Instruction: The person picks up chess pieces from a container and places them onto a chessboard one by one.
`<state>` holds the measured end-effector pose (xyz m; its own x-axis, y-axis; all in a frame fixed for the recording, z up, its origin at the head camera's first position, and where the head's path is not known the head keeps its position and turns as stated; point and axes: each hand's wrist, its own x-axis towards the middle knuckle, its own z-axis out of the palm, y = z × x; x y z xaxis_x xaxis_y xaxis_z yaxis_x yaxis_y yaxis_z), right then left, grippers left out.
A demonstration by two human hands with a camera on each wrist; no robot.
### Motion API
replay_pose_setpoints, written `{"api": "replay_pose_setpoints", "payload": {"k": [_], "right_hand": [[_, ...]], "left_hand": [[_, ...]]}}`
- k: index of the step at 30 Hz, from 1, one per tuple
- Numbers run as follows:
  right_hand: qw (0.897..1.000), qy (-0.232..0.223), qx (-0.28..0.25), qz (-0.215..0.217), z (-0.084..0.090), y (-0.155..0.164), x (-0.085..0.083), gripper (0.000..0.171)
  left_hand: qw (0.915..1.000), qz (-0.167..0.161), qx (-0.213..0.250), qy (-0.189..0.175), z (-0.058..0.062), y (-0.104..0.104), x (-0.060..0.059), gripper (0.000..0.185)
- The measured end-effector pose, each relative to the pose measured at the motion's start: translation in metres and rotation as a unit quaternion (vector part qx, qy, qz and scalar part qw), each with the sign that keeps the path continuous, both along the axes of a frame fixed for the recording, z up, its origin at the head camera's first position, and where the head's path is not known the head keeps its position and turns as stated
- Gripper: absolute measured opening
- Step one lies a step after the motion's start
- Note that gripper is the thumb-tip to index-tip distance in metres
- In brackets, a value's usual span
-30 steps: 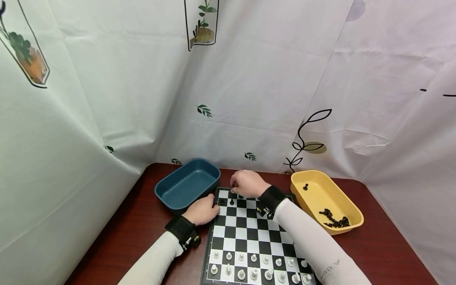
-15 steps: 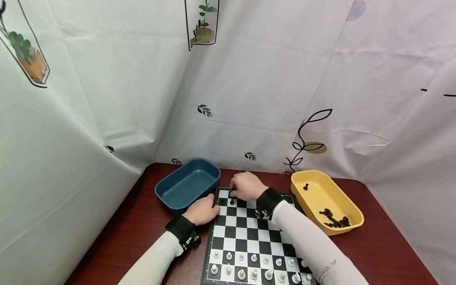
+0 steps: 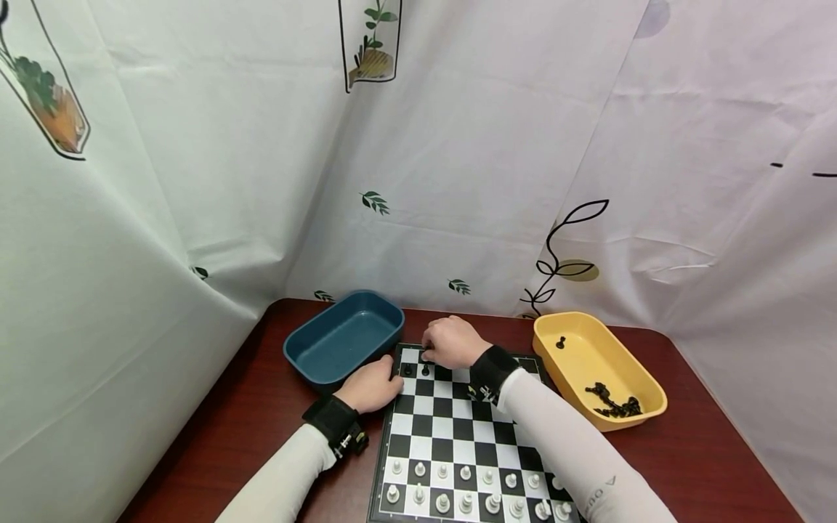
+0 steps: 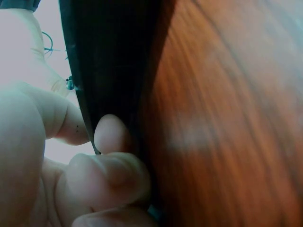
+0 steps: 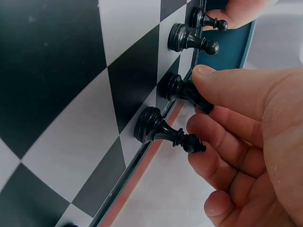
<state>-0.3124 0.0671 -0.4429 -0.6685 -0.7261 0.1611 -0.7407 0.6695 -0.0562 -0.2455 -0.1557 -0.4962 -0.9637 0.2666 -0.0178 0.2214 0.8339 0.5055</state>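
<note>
A: Where's the R hand (image 3: 451,340) sitting rn?

B: Far-left corner of the chessboard (image 3: 467,436). Thumb and index are pinching a black piece (image 5: 187,92) on the back rank, fingers curled round its top.

A: Which way is the piece lying rel. to the grip?

B: It's standing upright on its square, long axis straight up off the board. The hand is coming at it from the far edge, thumb on one side of the head, fingers on the other. Another black piece (image 5: 163,130) is standing just beside it on the next square, near the lower fingers but not clearly touching.

A: L hand (image 3: 374,385)?

B: Gripping the board's left edge (image 4: 113,94), fingers curled round the rim, just beside the blue tray (image 3: 343,341). So L is actually nearer in the head view, but it's busy with the board.

A: Other bits?

B: Two black pawns (image 3: 416,370) are standing one row closer. Yellow tray (image 3: 598,367), well apart to the right, is holding a heap of black pieces (image 3: 615,405).
</note>
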Motion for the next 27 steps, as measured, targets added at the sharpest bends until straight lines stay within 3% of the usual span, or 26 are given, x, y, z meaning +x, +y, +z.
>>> {"api": "replay_pose_setpoints", "payload": {"k": [11, 27], "right_hand": [[1.0, 0.011, -0.004, 0.013, -0.0016, 0.0016, -0.0001, 0.009], [0.999, -0.024, -0.03, -0.012, 0.0079, 0.0068, 0.0024, 0.019]], "left_hand": [[1.0, 0.006, 0.003, -0.004, -0.0015, -0.0006, -0.0015, 0.043], [1.0, 0.001, 0.005, -0.005, 0.0029, 0.0001, 0.0013, 0.044]]}}
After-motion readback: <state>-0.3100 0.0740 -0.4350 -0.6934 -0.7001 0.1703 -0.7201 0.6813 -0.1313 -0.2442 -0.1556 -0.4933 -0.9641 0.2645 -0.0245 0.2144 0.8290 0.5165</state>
